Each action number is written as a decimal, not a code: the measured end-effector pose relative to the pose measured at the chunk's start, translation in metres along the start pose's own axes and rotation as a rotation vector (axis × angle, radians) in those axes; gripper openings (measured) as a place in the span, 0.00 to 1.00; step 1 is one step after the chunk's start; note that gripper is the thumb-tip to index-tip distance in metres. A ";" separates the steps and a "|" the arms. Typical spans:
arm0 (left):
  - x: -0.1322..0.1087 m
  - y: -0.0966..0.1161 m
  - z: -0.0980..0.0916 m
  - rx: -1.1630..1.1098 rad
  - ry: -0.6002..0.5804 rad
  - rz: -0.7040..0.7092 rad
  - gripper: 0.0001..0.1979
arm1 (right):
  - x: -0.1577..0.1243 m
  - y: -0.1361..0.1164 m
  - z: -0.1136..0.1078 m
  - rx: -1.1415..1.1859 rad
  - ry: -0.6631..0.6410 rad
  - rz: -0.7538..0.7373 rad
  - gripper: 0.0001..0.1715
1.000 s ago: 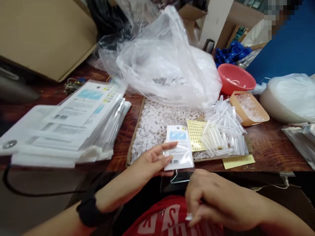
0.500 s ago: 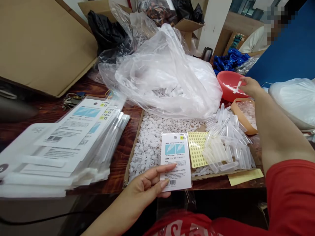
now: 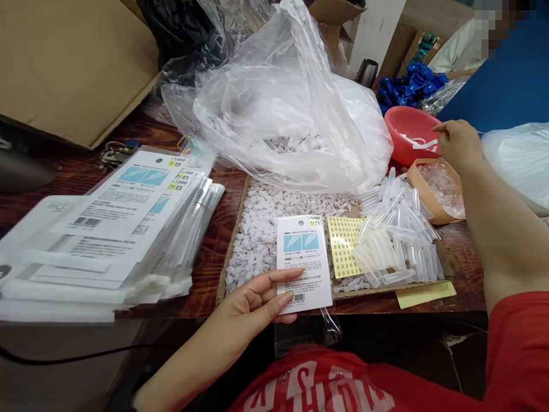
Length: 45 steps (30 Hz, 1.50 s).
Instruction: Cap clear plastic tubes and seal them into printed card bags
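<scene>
My left hand (image 3: 257, 300) is closed on a printed card in a clear sleeve (image 3: 303, 260), thumb in front near its barcode. The card is tilted slightly above the front of a shallow cardboard tray (image 3: 234, 252). At the right, my right hand (image 3: 461, 143) is at the rim of a red bowl (image 3: 397, 129), thumb and fingers pinched on a small white strip (image 3: 425, 145). More white strips lie inside the bowl. Small white plastic pieces (image 3: 257, 229) fill the tray's left, and clear plastic tubes (image 3: 398, 229) are heaped at its right over a yellow sticker sheet (image 3: 343, 243).
Sleeved cards (image 3: 115, 200) are stacked on the left of the table. A large clear plastic bag (image 3: 274, 97) of white pieces stands behind the tray. An orange container (image 3: 433, 206) of clear pieces sits below the bowl. Blue items (image 3: 412, 86) and a blue panel (image 3: 489, 80) are behind it.
My right hand has shifted a little to the right over the bowl's rim, with the white strip still pinched. My left hand keeps hold of the sleeved card. The whole view has tilted downward slightly.
</scene>
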State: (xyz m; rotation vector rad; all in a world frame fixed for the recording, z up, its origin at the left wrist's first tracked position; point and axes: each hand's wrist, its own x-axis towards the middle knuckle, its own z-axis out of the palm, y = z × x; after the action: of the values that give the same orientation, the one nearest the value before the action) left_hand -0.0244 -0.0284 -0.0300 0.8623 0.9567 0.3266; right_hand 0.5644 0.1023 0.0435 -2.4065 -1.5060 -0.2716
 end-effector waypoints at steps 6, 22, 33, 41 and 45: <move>-0.004 -0.002 0.007 0.011 0.013 -0.014 0.27 | -0.004 -0.013 0.011 0.113 -0.082 -0.096 0.45; -0.002 0.019 0.018 -0.087 0.013 0.055 0.22 | -0.127 -0.112 -0.034 0.442 0.080 -0.316 0.35; -0.006 0.003 0.028 -0.329 -0.133 0.069 0.18 | -0.325 -0.169 -0.033 0.224 0.122 -1.256 0.22; -0.016 -0.018 0.025 -0.314 -0.118 -0.027 0.21 | -0.344 -0.164 -0.030 0.339 0.120 -1.309 0.15; -0.019 -0.021 0.024 -0.348 -0.155 -0.040 0.23 | -0.357 -0.164 -0.026 0.474 -0.041 -1.073 0.22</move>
State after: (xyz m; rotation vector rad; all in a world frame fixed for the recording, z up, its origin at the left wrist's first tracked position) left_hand -0.0181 -0.0648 -0.0278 0.5409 0.7439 0.3730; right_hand 0.2616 -0.1405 -0.0188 -1.0900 -2.4021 -0.0503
